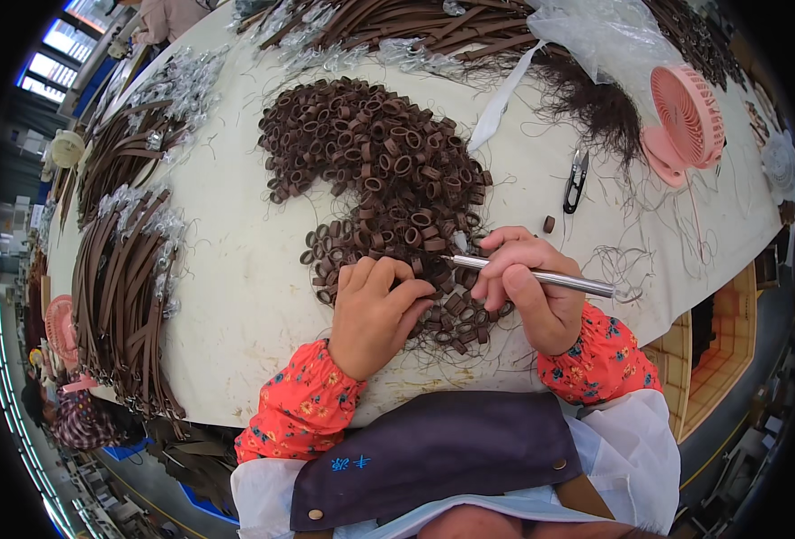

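A big heap of small brown strap loops (pixel 397 166) lies in front of me on a pale table. My left hand (pixel 372 314) rests at the near left of the heap. Its fingers curl down among the loops, thumb close to the forefinger; what they pinch, if anything, is hidden. In my right hand (pixel 541 283) is a slim silver pen-shaped tool (pixel 550 278), held between thumb and fingers. The tool's narrow tip points left, over the near part of the heap. Loose dark threads lie around the loops.
Thread snips (pixel 576 182) and a pink fan (pixel 682 121) stand right of the heap. Bundles of brown straps (pixel 114 296) line the left side; more straps (pixel 397 27) and clear plastic (pixel 604 40) cover the far edge. A wooden crate (pixel 711 350) is beyond the table's right edge.
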Demonstrator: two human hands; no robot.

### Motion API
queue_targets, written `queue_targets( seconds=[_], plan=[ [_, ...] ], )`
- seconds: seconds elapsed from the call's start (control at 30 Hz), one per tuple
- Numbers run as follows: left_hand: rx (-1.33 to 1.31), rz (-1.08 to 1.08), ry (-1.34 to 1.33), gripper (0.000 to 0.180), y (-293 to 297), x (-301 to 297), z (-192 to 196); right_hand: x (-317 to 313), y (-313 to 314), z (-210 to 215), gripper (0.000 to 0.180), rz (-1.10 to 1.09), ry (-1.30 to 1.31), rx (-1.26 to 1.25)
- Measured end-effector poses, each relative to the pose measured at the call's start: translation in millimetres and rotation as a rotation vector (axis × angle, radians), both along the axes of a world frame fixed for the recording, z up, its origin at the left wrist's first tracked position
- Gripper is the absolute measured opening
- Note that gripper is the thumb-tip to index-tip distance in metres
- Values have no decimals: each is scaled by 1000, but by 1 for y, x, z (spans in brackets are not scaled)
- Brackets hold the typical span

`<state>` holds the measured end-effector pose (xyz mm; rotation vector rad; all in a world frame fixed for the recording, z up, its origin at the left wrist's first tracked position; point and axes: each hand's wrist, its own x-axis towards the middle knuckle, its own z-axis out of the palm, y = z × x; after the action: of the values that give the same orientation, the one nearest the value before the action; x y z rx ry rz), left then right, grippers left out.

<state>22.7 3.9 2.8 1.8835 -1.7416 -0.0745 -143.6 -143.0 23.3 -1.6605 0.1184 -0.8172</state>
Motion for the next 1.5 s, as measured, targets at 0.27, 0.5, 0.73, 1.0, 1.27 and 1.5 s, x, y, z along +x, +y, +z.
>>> queue_targets(
  seconds=[0.27, 0.5, 0.73, 1.0, 1.27, 1.5],
  plan=[
    [-258, -134, 263, 31, 4, -1, -4, 3, 3, -11, 19, -34, 143, -120],
    [-338, -180, 200, 27, 5, -1, -10, 13, 15, -9, 35, -7, 218, -211],
    [-134, 114, -39, 35, 1, 14, 7, 13, 7, -8, 36, -171, 232, -379],
    [-55, 68, -108, 31, -5, 6, -7, 15, 8, -7, 27, -232, 175, -371],
    [-323, -117, 332, 31, 2, 3, 3, 12, 5, -7, 24, -241, 105, -277],
    [-296, -65, 249, 34, 4, -3, 0, 12, 7, -6, 30, -70, 72, -326]
  ],
)
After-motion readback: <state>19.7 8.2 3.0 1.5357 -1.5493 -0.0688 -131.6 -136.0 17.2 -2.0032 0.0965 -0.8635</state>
